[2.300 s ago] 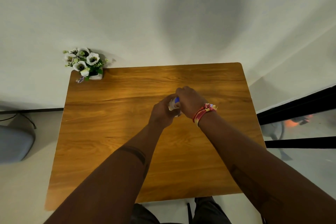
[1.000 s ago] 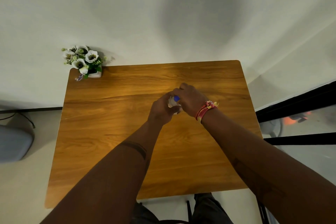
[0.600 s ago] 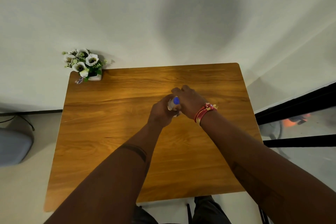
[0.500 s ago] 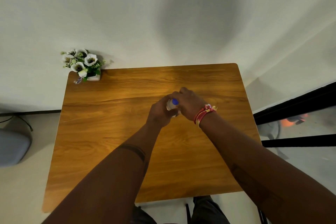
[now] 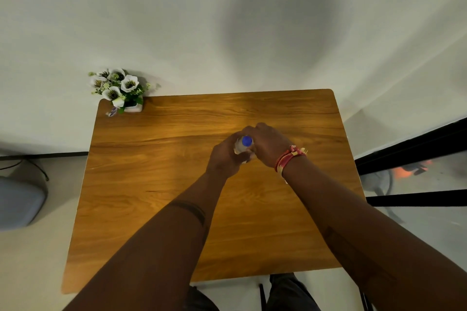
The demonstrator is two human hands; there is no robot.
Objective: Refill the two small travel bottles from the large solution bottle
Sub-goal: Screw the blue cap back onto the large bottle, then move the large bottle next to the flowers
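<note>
Both my hands meet over the middle of the wooden table (image 5: 156,184). A whitish bottle (image 5: 240,148) with a blue cap (image 5: 247,141) shows between them. My left hand (image 5: 223,158) is curled round the bottle's body. My right hand (image 5: 267,142) is curled against the bottle's right side near the cap; a red bracelet sits on that wrist. The hands hide most of the bottle, so I cannot tell whether it is the large one or a small one. No other bottle shows.
A small white pot of white flowers (image 5: 121,91) stands at the table's far left corner, against the pale wall. A grey seat (image 5: 17,199) is on the floor to the left. Dark frames and glass (image 5: 414,177) lie to the right.
Both hands stay clasped on the bottle at the same spot. The blue cap shows a little more between the fingers than 2.3 s ago.
</note>
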